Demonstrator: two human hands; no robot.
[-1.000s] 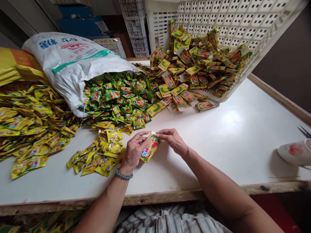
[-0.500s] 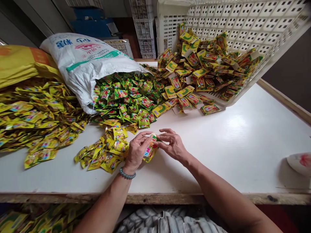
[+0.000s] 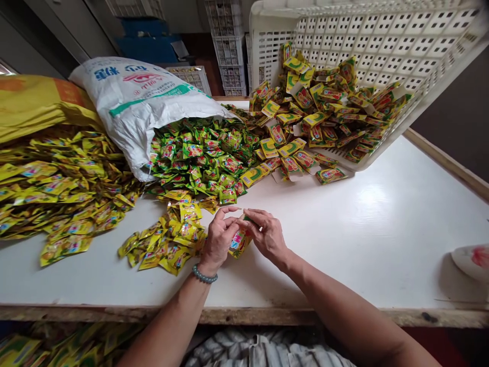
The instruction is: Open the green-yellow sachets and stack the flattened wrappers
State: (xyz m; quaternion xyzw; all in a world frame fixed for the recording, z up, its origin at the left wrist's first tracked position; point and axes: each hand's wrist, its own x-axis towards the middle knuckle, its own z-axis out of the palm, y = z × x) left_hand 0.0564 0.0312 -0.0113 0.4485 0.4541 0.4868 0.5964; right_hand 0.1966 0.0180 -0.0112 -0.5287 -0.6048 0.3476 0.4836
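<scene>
My left hand [image 3: 217, 237] and my right hand [image 3: 266, 234] together pinch one yellow-green printed packet [image 3: 239, 243] just above the white table [image 3: 362, 224], near its front edge. The fingertips of both hands meet at the packet's top end. A beaded bracelet circles my left wrist. Just left of my left hand lies a small heap of yellow packets [image 3: 164, 244].
A white woven sack [image 3: 141, 102] lies on its side, spilling green packets [image 3: 202, 158]. A tipped white plastic crate [image 3: 382, 46] holds folded packets [image 3: 324, 107]. A large yellow packet pile [image 3: 57, 183] covers the left. A cup [image 3: 471, 260] sits at the right edge.
Both hands have closed in over the packet's top end, and the white flap seen a second ago is now hidden under the fingers. The camera shifted slightly left.
</scene>
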